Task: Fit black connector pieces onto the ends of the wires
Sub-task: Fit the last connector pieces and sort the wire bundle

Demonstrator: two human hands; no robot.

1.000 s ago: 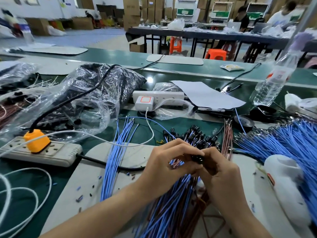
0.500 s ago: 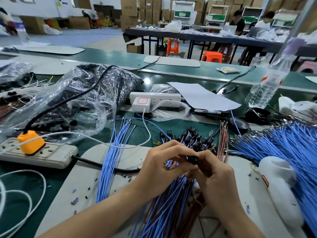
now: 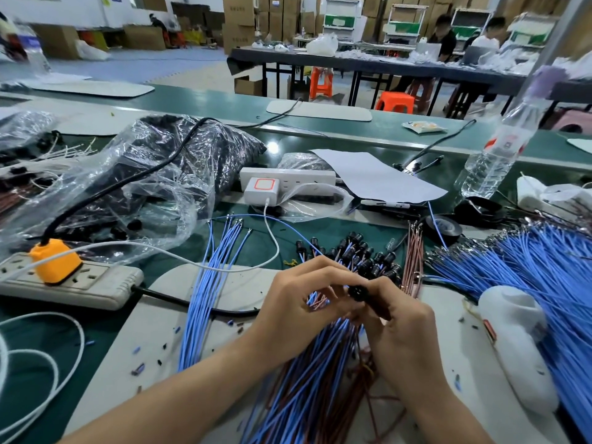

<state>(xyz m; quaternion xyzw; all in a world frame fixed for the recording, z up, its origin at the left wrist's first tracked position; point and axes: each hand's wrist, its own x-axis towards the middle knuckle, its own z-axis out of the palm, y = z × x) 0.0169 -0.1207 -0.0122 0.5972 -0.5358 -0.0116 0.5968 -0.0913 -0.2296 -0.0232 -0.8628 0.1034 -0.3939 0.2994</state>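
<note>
My right hand (image 3: pixel 395 322) grips a black connector piece (image 3: pixel 357 291) between thumb and fingers. My left hand (image 3: pixel 298 302) pinches the ends of blue and brown wires (image 3: pixel 315 299) right beside that connector. Under both hands lies a bundle of blue and brown wires (image 3: pixel 307 386) whose far ends carry fitted black connectors (image 3: pixel 365 254). A separate bunch of bare blue wires (image 3: pixel 211 283) lies to the left, and a big heap of blue wires (image 3: pixel 544 267) lies to the right.
A grey power strip with an orange plug (image 3: pixel 54 261) sits at the left, and a clear bag of black parts (image 3: pixel 153 181) lies behind it. A white power strip (image 3: pixel 288 181), a paper sheet (image 3: pixel 378 177), a water bottle (image 3: pixel 499 145) and a white tool (image 3: pixel 512 347) stand around the grey mat (image 3: pixel 166 331).
The hands stay together over the wire bundle. The left fingers have shifted slightly on the wire ends, and the view has tilted a little.
</note>
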